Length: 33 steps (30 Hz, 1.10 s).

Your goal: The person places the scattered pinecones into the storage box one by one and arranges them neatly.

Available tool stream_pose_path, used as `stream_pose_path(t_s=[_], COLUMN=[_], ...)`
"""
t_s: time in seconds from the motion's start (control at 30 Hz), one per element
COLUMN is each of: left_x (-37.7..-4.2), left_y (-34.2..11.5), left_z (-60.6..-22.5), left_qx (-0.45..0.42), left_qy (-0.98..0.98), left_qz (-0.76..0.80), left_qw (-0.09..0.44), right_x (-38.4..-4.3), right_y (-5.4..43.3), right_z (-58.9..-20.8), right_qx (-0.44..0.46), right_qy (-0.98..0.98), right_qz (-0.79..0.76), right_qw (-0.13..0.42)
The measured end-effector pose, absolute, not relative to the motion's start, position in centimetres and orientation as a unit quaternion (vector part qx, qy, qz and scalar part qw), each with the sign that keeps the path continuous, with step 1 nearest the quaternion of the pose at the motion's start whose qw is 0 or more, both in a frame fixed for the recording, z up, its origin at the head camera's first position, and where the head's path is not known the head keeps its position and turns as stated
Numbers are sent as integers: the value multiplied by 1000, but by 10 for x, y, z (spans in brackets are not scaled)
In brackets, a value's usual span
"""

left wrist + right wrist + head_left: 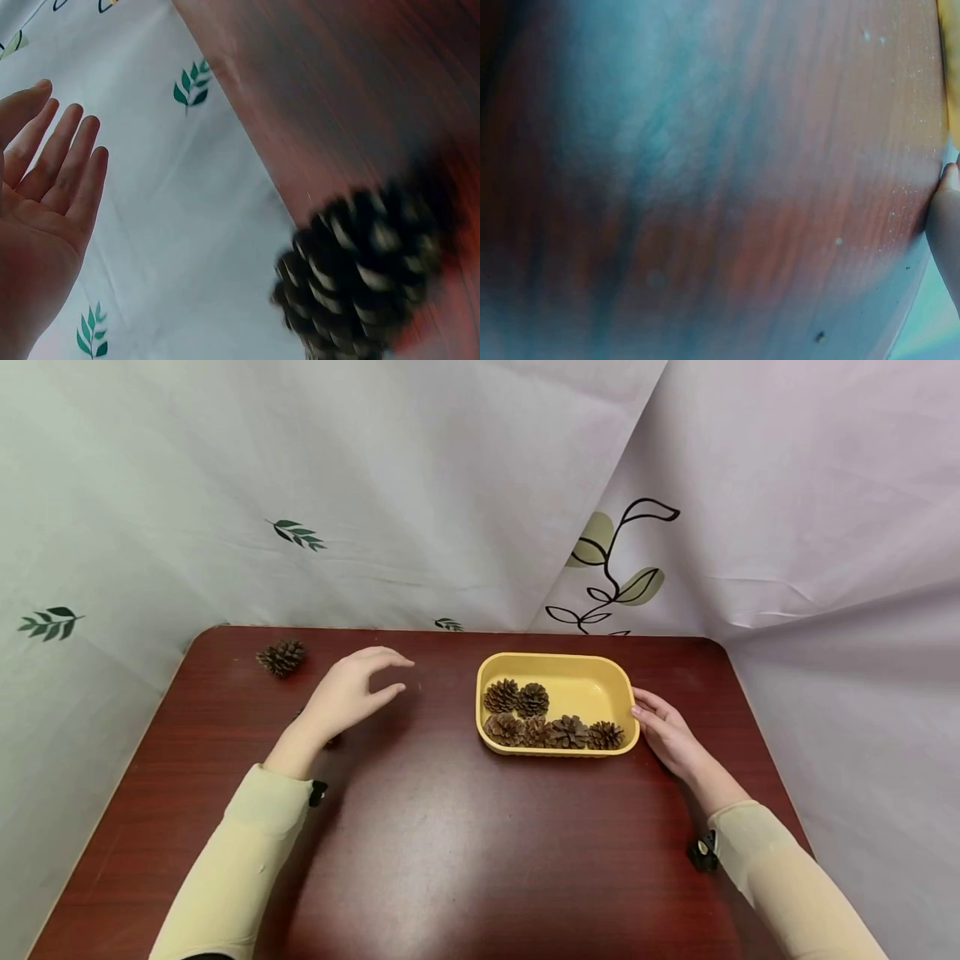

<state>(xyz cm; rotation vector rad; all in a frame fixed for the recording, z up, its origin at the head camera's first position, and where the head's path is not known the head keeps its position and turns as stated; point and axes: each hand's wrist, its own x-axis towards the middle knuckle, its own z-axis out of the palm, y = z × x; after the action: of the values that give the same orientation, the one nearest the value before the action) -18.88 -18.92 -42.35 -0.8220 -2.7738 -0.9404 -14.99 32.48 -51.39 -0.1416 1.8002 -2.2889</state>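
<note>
1. Left hand [348, 693] hovers over the left half of the tabletop [450, 868], thumb and fingers spread wide with nothing between them.
2. Right hand [667, 735] touches the near-oblong yellow box [592, 681] at the end facing the tabletop's right edge. Some fingers disappear behind the wall; whether they grip it, one cannot tell.
3. Six pinecones [568, 732] sit inside the box, toward the tabletop's far edge: four along the near wall, two behind them at the left.
4. A lone pinecone [281, 657] lies by the tabletop's far left corner. A second loose pinecone [332, 742], nearer the left edge than the right, is mostly hidden beneath the left wrist.
5. The left wrist view alone shows the open palm, beside a large, blurred pinecone cut off at the bottom; which loose one it is stays unclear. Leaf-printed cloth [180, 225] hangs past the tabletop's edge.
6. The right wrist view catches mostly blurred tabletop, with slivers of box and hand cropped at the frame's side.
</note>
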Motion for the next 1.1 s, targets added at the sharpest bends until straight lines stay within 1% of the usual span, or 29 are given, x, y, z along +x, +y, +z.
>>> stream_pose_path(t_s=[0.17, 0.4, 0.6, 0.83, 1.1], left_x=[-181, -163, -148, -135, -125], left_y=[-208, -234, -253, -268, -278], left_z=[-425, -429, -435, -441, -454], left_qx=[-267, -244, -228, -206, -202], left_qy=[-918, -930, -938, -945, -945], left_qz=[-288, -268, -250, -239, -232], left_qw=[62, 61, 79, 86, 106], right_x=[-149, -150, -150, -151, -150], right_y=[324, 324, 323, 324, 324], right_z=[-515, -516, -516, -515, -515], right_qx=[-47, -55, -57, -55, -46], right_qy=[610, 605, 608, 610, 612], right_qz=[-783, -785, -783, -782, -781], right_qw=[115, 118, 119, 115, 114])
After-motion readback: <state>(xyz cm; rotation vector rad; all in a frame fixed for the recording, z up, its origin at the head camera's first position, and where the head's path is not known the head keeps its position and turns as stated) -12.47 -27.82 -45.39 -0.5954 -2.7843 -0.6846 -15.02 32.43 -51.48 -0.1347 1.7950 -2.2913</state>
